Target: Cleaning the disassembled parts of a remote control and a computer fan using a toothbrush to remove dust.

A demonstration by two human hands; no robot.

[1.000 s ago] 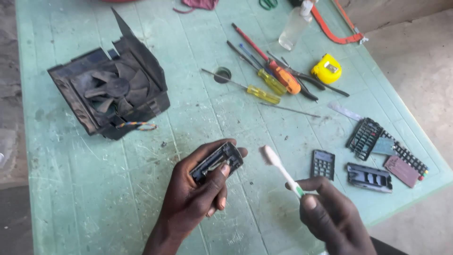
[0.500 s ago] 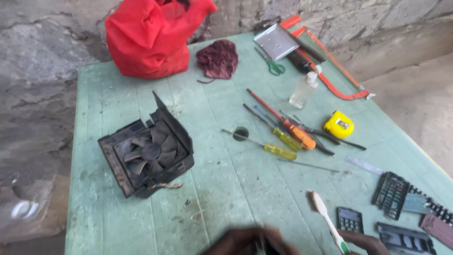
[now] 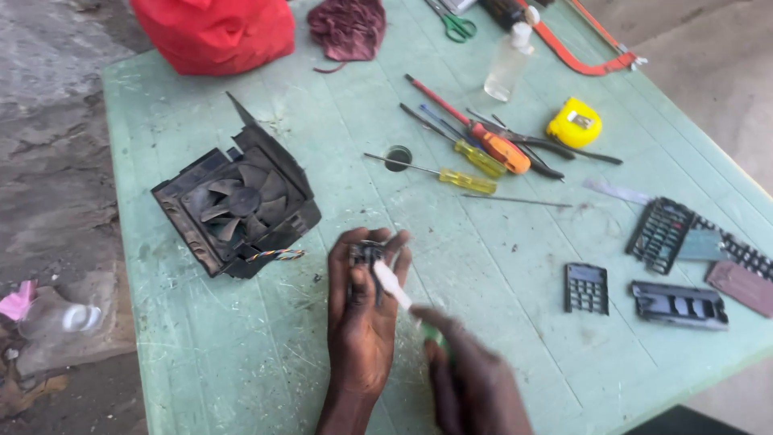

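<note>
My left hand (image 3: 362, 322) holds a small black plastic part (image 3: 366, 256) upright over the pale green table (image 3: 266, 354). My right hand (image 3: 475, 379), blurred at the bottom of the view, grips a white toothbrush (image 3: 392, 286) whose head lies against the black part. A dusty black fan in its housing (image 3: 237, 205) sits just left of my left hand, with coloured wires trailing from it.
Screwdrivers (image 3: 483, 149), a yellow tape measure (image 3: 574, 122), a clear bottle (image 3: 510, 64), green scissors (image 3: 459, 28), a dark red cloth (image 3: 348, 28) and a red bag (image 3: 213, 28) lie farther back. Black keypad pieces (image 3: 586, 287) and casings (image 3: 680, 304) lie at the right edge.
The camera swung up toward the far end of the table and came back down. My hands have come together, and the toothbrush now touches the black part.
</note>
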